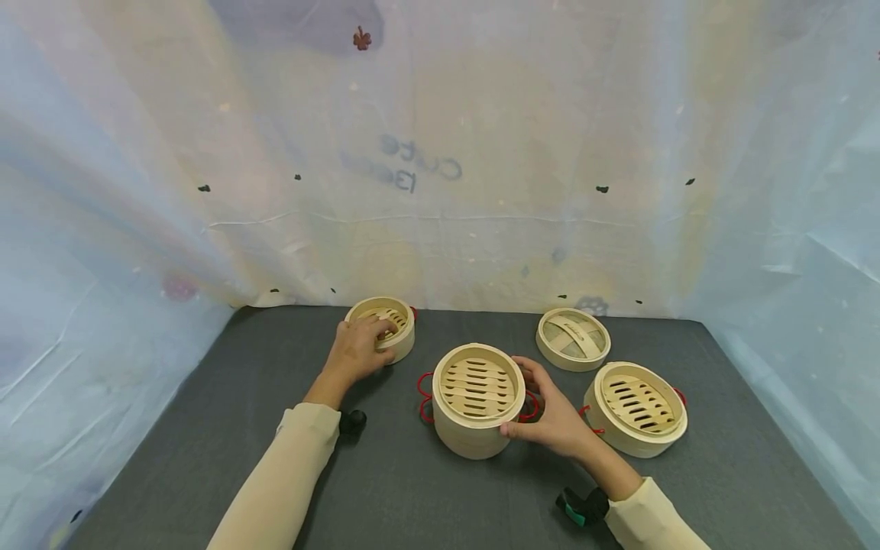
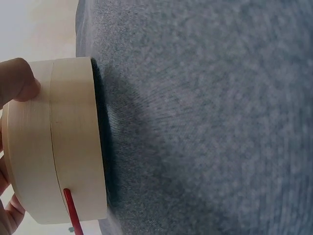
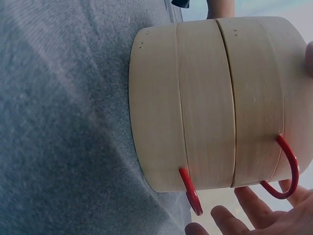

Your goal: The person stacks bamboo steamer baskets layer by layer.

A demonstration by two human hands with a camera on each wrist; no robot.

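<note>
At the back left of the table, my left hand (image 1: pixel 355 350) grips a small bamboo steamer basket (image 1: pixel 406 345) by its upper part. In the left wrist view the thumb (image 2: pixel 22 81) presses the basket's pale side, above a red handle (image 2: pixel 72 210). Front and centre stand two stacked bamboo steamer baskets (image 1: pixel 473 441), with slatted slots on top and red loop handles on both sides. My right hand (image 1: pixel 553 412) holds the upper one from the right, thumb on the near side and fingers round the far side. The right wrist view shows the seam between the stacked baskets (image 3: pixel 205 107).
To the right sits another slatted steamer basket (image 1: pixel 635 409) with red handles, close to my right wrist. A woven bamboo lid (image 1: pixel 573 340) with a strap across it lies behind that. The dark grey tabletop (image 1: pixel 426 504) meets plastic sheeting (image 1: pixel 481 252) at the back and sides.
</note>
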